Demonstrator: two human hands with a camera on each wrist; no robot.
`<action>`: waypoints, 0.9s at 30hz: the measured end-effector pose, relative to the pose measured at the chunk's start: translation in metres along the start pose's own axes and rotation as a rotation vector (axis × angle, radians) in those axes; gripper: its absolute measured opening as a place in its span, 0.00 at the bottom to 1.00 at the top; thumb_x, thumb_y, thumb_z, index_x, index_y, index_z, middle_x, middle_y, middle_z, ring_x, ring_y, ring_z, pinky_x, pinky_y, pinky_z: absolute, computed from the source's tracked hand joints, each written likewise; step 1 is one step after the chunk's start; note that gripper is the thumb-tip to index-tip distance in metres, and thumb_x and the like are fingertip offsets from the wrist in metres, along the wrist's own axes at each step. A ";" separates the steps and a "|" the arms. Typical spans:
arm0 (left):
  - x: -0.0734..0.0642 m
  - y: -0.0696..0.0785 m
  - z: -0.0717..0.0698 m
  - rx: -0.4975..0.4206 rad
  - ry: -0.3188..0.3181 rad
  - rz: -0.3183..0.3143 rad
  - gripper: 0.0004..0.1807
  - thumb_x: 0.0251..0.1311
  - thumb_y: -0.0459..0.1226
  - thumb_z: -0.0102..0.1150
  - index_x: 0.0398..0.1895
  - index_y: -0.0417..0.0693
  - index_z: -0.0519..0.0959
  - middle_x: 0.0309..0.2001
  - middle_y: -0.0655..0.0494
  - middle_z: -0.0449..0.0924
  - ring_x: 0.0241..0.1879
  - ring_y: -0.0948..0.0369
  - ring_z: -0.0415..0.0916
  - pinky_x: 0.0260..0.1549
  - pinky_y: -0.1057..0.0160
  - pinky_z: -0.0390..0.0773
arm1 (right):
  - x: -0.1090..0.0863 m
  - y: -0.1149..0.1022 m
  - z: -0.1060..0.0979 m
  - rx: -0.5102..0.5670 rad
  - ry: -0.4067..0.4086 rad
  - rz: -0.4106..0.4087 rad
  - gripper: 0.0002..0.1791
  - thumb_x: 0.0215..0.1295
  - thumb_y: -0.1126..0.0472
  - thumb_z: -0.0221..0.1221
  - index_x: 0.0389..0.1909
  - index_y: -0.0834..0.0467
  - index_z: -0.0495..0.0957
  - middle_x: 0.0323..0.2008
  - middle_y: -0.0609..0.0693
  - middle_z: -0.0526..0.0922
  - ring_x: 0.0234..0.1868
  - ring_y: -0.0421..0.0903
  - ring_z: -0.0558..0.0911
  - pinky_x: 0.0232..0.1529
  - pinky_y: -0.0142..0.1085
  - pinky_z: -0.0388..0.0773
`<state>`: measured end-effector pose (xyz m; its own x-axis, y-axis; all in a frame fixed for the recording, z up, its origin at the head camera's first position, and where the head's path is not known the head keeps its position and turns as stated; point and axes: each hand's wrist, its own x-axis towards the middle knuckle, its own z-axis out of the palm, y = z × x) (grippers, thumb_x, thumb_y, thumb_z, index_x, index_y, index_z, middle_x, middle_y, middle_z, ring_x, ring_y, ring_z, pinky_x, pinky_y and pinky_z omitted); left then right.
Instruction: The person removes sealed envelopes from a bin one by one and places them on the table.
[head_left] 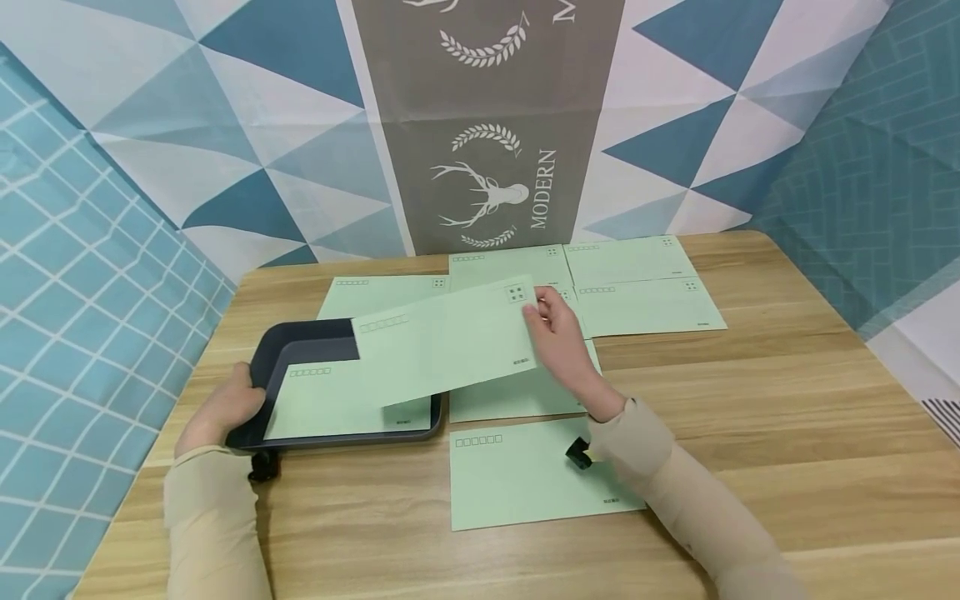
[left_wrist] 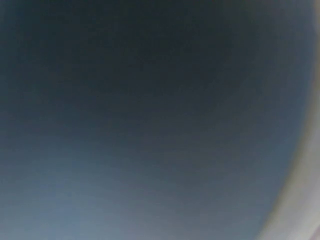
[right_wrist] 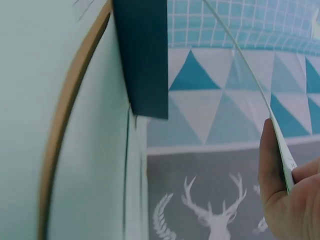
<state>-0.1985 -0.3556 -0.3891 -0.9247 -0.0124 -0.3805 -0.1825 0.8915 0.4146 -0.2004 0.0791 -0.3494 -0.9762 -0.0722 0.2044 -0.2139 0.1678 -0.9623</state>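
Note:
My right hand [head_left: 558, 337] pinches a pale green envelope [head_left: 450, 333] by its right end, thumb on the near face. The envelope is held up at a tilt, its left part above a dark grey tray [head_left: 337, 444]. Inside the tray lies another green envelope [head_left: 322, 408], partly covered by the held one. At the tray's left side, my left hand [head_left: 225, 408] grips the rim with the thumb over the edge. In the right wrist view the held envelope [right_wrist: 280, 135] appears edge-on between thumb and fingers. The left wrist view is a dark blur.
More green envelopes lie flat on the wooden table [head_left: 787, 433]: a back-left one [head_left: 375, 292], a back-right one [head_left: 648, 306], a front one [head_left: 525, 479] under my right forearm, and several others. A patterned cloth [head_left: 300, 100] hangs behind the table.

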 end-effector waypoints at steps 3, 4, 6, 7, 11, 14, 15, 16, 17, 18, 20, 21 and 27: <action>0.001 0.000 0.000 0.003 -0.005 0.000 0.35 0.58 0.34 0.30 0.60 0.15 0.36 0.58 0.13 0.42 0.58 0.26 0.46 0.55 0.35 0.55 | 0.004 0.014 -0.013 0.012 0.035 0.008 0.14 0.68 0.66 0.43 0.51 0.68 0.66 0.41 0.66 0.79 0.19 0.38 0.72 0.23 0.28 0.71; 0.001 0.000 0.000 0.002 -0.008 -0.001 0.35 0.58 0.34 0.30 0.60 0.15 0.35 0.58 0.14 0.41 0.58 0.26 0.46 0.55 0.35 0.55 | 0.005 0.018 -0.018 0.010 0.052 0.007 0.14 0.68 0.66 0.44 0.51 0.68 0.66 0.40 0.66 0.78 0.19 0.37 0.72 0.22 0.27 0.71; 0.001 0.000 0.000 0.002 -0.010 -0.003 0.35 0.58 0.34 0.30 0.60 0.15 0.35 0.58 0.14 0.42 0.58 0.26 0.46 0.55 0.35 0.55 | 0.009 0.027 -0.026 0.014 0.085 0.004 0.14 0.68 0.65 0.44 0.51 0.69 0.66 0.40 0.65 0.78 0.21 0.36 0.74 0.23 0.27 0.72; 0.001 0.001 0.000 0.002 -0.009 -0.002 0.35 0.58 0.34 0.30 0.60 0.15 0.36 0.58 0.14 0.42 0.58 0.26 0.46 0.55 0.35 0.55 | 0.010 0.028 -0.031 0.017 0.102 0.006 0.14 0.68 0.65 0.44 0.51 0.68 0.66 0.39 0.64 0.78 0.22 0.35 0.75 0.24 0.26 0.73; 0.001 0.001 0.000 -0.005 -0.009 -0.005 0.34 0.58 0.34 0.31 0.60 0.15 0.36 0.58 0.14 0.43 0.58 0.27 0.48 0.55 0.36 0.56 | 0.013 0.033 -0.048 0.045 0.149 0.008 0.15 0.68 0.65 0.45 0.51 0.69 0.66 0.36 0.56 0.77 0.26 0.35 0.77 0.25 0.25 0.75; 0.001 0.001 0.000 -0.011 -0.001 -0.001 0.34 0.58 0.34 0.31 0.60 0.15 0.38 0.57 0.14 0.45 0.57 0.27 0.50 0.54 0.36 0.57 | 0.014 0.035 -0.060 0.059 0.170 0.016 0.16 0.68 0.64 0.44 0.52 0.70 0.65 0.33 0.47 0.76 0.28 0.34 0.77 0.26 0.24 0.76; 0.001 0.001 0.000 -0.012 0.004 0.002 0.33 0.57 0.34 0.31 0.59 0.15 0.39 0.57 0.14 0.46 0.56 0.27 0.50 0.54 0.36 0.57 | 0.014 0.035 -0.064 0.064 0.175 0.021 0.16 0.68 0.64 0.44 0.52 0.70 0.65 0.33 0.45 0.76 0.29 0.34 0.77 0.27 0.24 0.76; 0.000 0.001 0.000 -0.014 0.002 0.002 0.33 0.58 0.34 0.30 0.60 0.16 0.38 0.57 0.14 0.45 0.56 0.27 0.50 0.54 0.36 0.57 | 0.014 0.035 -0.067 0.065 0.181 0.025 0.16 0.68 0.64 0.44 0.52 0.69 0.65 0.32 0.44 0.76 0.29 0.34 0.77 0.27 0.24 0.76; 0.000 0.002 0.000 -0.015 0.001 0.001 0.33 0.58 0.34 0.30 0.60 0.16 0.38 0.57 0.13 0.45 0.56 0.27 0.50 0.54 0.36 0.57 | 0.014 0.034 -0.071 0.063 0.189 0.034 0.16 0.68 0.64 0.44 0.52 0.69 0.65 0.32 0.43 0.76 0.29 0.33 0.77 0.27 0.23 0.76; 0.000 0.002 0.001 -0.015 0.000 -0.003 0.34 0.58 0.34 0.30 0.60 0.16 0.37 0.57 0.14 0.45 0.56 0.27 0.50 0.54 0.36 0.57 | 0.014 0.034 -0.074 0.061 0.196 0.041 0.15 0.68 0.63 0.44 0.51 0.68 0.65 0.31 0.42 0.75 0.29 0.33 0.76 0.27 0.23 0.75; 0.000 0.002 0.001 -0.011 -0.004 -0.010 0.34 0.58 0.35 0.30 0.61 0.16 0.37 0.58 0.14 0.45 0.57 0.27 0.50 0.53 0.36 0.57 | 0.014 0.034 -0.081 0.059 0.210 0.058 0.13 0.68 0.63 0.44 0.49 0.65 0.66 0.31 0.43 0.75 0.29 0.33 0.76 0.27 0.22 0.74; 0.000 0.002 0.001 -0.013 -0.007 -0.014 0.34 0.59 0.35 0.29 0.61 0.17 0.36 0.58 0.14 0.44 0.57 0.27 0.49 0.54 0.36 0.57 | 0.014 0.034 -0.085 0.056 0.219 0.061 0.12 0.68 0.62 0.45 0.48 0.63 0.66 0.31 0.43 0.74 0.29 0.33 0.75 0.27 0.22 0.74; 0.000 0.002 0.001 -0.032 -0.012 -0.012 0.34 0.59 0.35 0.29 0.61 0.16 0.36 0.58 0.14 0.43 0.57 0.27 0.48 0.54 0.36 0.57 | 0.011 0.035 -0.103 0.023 0.268 0.072 0.06 0.68 0.61 0.45 0.42 0.57 0.67 0.28 0.43 0.73 0.27 0.33 0.73 0.25 0.21 0.71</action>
<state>-0.1986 -0.3533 -0.3896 -0.9181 -0.0175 -0.3959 -0.2048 0.8763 0.4361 -0.2218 0.1857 -0.3622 -0.9640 0.2020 0.1729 -0.1461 0.1408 -0.9792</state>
